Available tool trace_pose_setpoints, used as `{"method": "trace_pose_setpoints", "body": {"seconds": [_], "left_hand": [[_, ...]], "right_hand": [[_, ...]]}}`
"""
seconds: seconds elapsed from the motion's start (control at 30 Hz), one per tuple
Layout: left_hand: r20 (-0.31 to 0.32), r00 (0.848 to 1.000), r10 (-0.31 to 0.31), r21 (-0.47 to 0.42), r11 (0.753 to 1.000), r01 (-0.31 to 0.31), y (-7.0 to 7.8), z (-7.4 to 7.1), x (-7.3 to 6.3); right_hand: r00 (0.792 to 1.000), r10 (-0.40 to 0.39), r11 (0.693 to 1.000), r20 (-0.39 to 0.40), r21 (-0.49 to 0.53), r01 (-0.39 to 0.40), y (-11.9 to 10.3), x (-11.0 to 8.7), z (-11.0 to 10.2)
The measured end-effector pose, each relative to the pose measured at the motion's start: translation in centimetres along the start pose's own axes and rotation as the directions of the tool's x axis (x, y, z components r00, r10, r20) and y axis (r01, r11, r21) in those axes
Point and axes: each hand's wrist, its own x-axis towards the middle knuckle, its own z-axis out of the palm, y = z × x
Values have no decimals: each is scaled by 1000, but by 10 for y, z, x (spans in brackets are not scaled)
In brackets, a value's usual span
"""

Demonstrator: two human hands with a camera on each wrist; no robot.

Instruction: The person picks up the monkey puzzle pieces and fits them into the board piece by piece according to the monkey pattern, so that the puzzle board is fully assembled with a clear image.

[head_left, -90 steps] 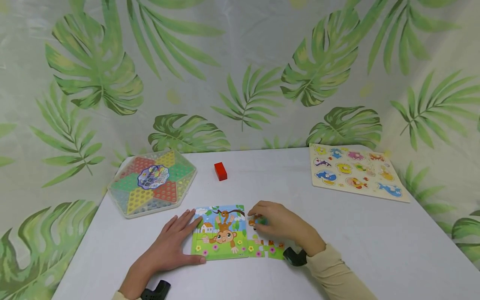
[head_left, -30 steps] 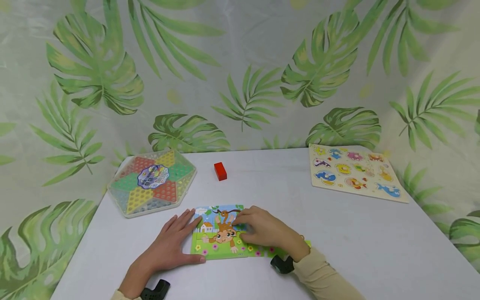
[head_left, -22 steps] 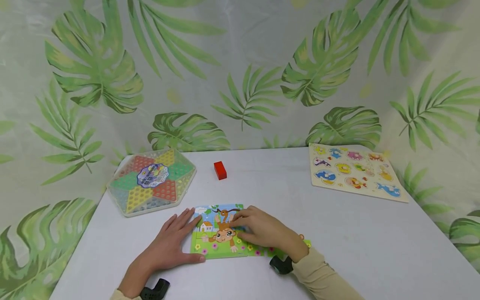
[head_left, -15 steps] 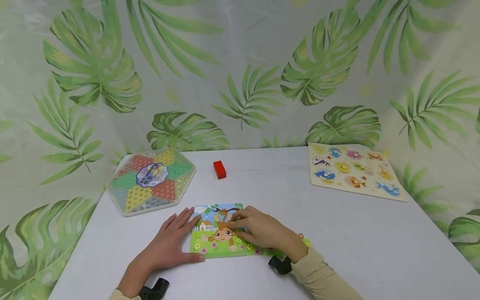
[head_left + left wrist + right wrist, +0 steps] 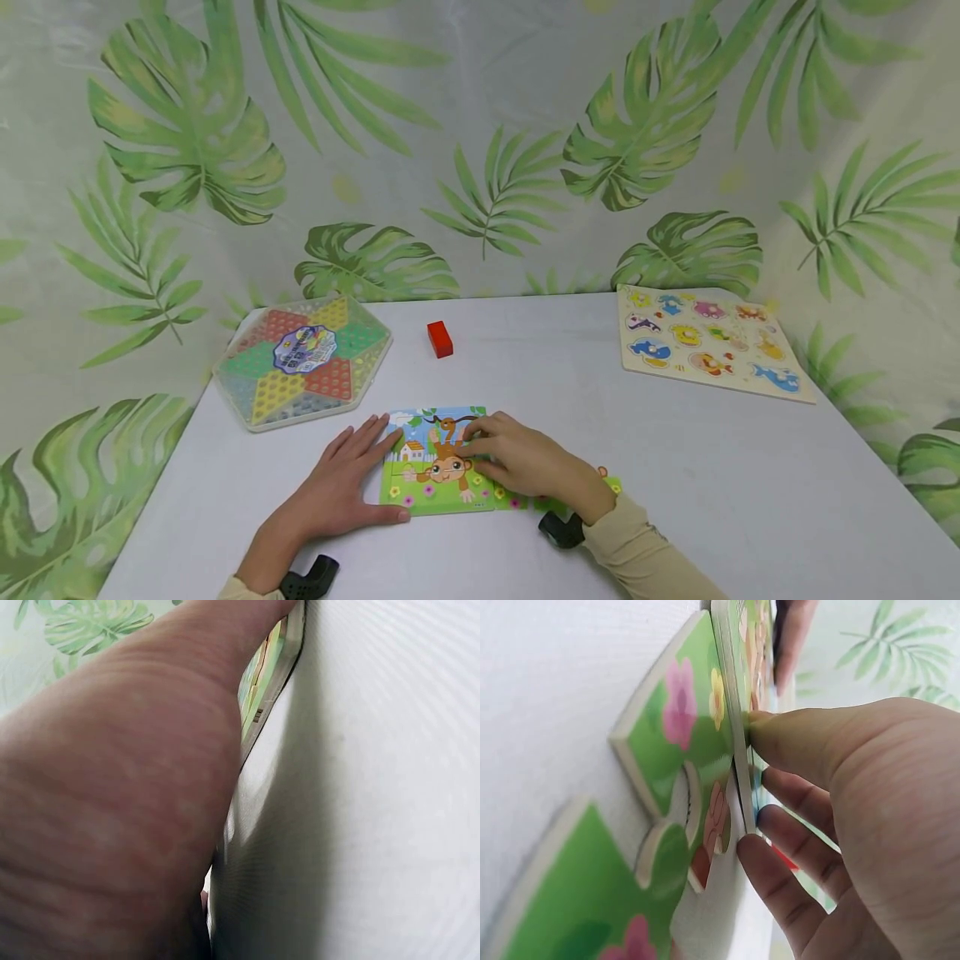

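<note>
A monkey jigsaw puzzle lies in a flat tray at the front middle of the table. Spread along its left side, my left hand rests with straight fingers at the upper left corner and the thumb by the lower left. My right hand bends over the right side, thumb and fingertips pinching at a jigsaw piece there, mostly hidden under the fingers. In the right wrist view, thumb and fingertips meet the puzzle right at its edge. Loose green jigsaw pieces lie beside that edge, partly under my right wrist.
A hexagonal Chinese checkers board sits at the back left. Behind the puzzle is a red block. A wooden peg puzzle with sea animals lies at the back right. Leaf-print cloth hangs behind the table.
My right hand has moved left from the loose pieces onto the puzzle's right side, bringing a jigsaw piece. Over the last half second it has barely shifted. The left hand stays put.
</note>
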Motion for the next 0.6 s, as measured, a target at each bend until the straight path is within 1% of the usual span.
{"method": "trace_pose_setpoints", "body": {"seconds": [0.13,0.27,0.4,0.5,0.6], "left_hand": [[-7,1000,11,3,1000,-11,-1,0,0],[-5,1000,23,3,1000,-23,-3,0,1],[-8,999,37,-1,999,-37,-4,0,1],[-7,999,37,0,999,-37,-4,0,0],[-1,999,33,0,999,-33,-6,0,-1]], "right_hand": [[1000,-6,1000,-5,12,6,2,-1,-1],[1000,6,999,1,31,-6,3,-3,-2],[999,34,998,23,52,-35,5,-7,-4],[997,59,996,43,67,-62,9,-12,-7],[996,64,993,62,97,-69,14,-17,-9]]}}
